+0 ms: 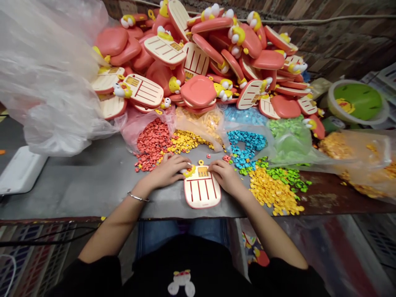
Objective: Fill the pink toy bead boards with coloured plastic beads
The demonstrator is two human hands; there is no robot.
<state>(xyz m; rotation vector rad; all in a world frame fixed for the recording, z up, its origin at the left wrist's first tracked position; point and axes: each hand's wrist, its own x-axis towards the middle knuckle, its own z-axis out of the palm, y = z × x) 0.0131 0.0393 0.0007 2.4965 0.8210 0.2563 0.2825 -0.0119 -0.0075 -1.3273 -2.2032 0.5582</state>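
A cream toy board (198, 199) with a pink rim, red slots and a yellow ring at its top lies flat on the grey table in front of me. My left hand (168, 170) grips its upper left corner, fingers closed on the yellow figure with white eyes there. At the upper right corner, the bent fingers of my right hand (226, 176) close on the edge; whether a small piece is between them is hidden. Beyond my hands spread heaps of small red pieces (153, 142), yellow pieces (187, 140) and blue pieces (247, 142).
Similar toy boards (198, 90) are piled high at the back. A large clear plastic bag (52, 90) bulges at left, beside a white box (21, 171). At right are orange-yellow pieces (272, 189), green pieces (289, 175) and a green-and-white basin (359, 101).
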